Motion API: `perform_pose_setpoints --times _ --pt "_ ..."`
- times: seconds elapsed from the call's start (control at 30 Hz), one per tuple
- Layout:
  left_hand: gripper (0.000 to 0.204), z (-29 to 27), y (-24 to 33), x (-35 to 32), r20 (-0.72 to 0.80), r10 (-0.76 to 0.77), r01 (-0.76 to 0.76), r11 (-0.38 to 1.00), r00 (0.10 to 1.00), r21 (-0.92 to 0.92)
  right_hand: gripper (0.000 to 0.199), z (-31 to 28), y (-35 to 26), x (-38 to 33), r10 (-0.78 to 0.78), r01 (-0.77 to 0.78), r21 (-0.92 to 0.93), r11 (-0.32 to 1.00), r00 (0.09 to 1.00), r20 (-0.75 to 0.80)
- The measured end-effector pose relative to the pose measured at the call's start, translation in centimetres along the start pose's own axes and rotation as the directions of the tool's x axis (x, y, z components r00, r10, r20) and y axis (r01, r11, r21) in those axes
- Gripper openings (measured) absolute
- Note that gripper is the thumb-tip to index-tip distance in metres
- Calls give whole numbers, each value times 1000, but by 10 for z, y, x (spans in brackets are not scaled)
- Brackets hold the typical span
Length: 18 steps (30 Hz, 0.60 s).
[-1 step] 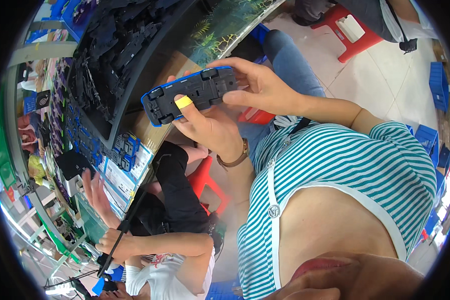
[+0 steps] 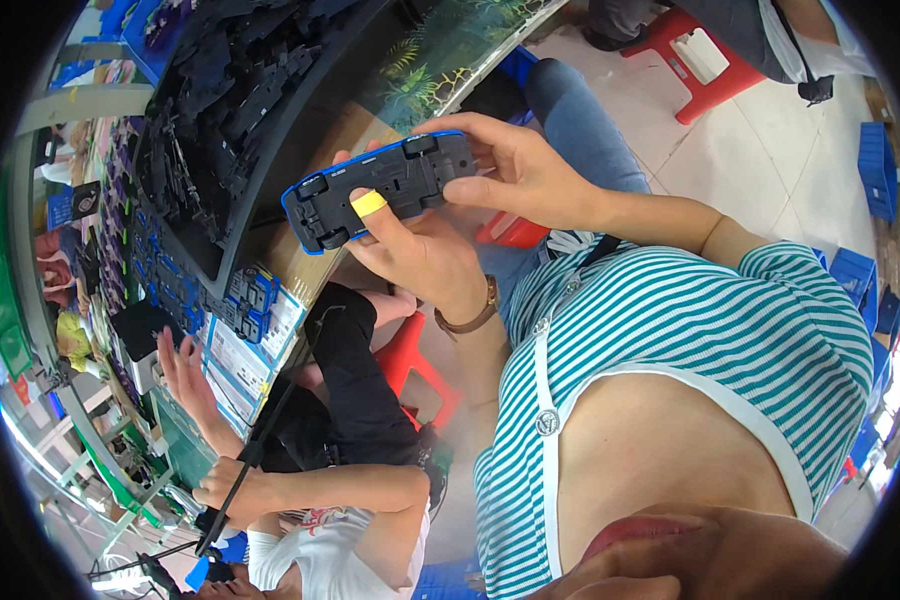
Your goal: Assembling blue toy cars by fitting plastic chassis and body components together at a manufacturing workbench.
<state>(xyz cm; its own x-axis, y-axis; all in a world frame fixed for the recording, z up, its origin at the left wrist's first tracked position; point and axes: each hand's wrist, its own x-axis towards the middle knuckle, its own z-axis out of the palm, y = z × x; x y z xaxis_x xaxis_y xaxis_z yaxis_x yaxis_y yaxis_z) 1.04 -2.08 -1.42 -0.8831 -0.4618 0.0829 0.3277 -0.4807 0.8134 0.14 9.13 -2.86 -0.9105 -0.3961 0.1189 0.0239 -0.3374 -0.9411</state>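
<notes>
A toy car (image 2: 407, 180) is held upside down in front of me, with its black chassis and small wheels showing and a blue body edge around it. My left hand (image 2: 425, 258), wearing a brown wristband, grips it from below. The left thumb, with yellow tape around it, presses on the underside, and some of the fingers are hidden behind the car. My right hand (image 2: 535, 182) pinches the car's right end, its thumb on the chassis and its fingers at the far edge.
Beyond my hands, a large black tray (image 2: 232, 262) holds a heap of black plastic parts. Blue-and-black car pieces (image 2: 255, 300) and paper sheets (image 2: 232, 370) lie beside it. A co-worker's hand (image 2: 192, 385) is raised at the left. Red stools (image 2: 415, 370) and blue crates (image 2: 877, 170) stand around.
The co-worker's raised hand has shifted slightly up and to the left. My hands and the toy car have barely moved.
</notes>
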Motion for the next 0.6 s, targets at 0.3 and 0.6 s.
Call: perform_pose_setpoints --times 0.3,0.6 --pt "42 -7 -11 1 -18 25 -24 999 1000 45 53 -5 10 0 102 -98 113 989 994 -37" --pt "48 2 -10 -8 -72 143 -139 989 987 58 58 3 10 -2 2 3 93 996 999 -49"
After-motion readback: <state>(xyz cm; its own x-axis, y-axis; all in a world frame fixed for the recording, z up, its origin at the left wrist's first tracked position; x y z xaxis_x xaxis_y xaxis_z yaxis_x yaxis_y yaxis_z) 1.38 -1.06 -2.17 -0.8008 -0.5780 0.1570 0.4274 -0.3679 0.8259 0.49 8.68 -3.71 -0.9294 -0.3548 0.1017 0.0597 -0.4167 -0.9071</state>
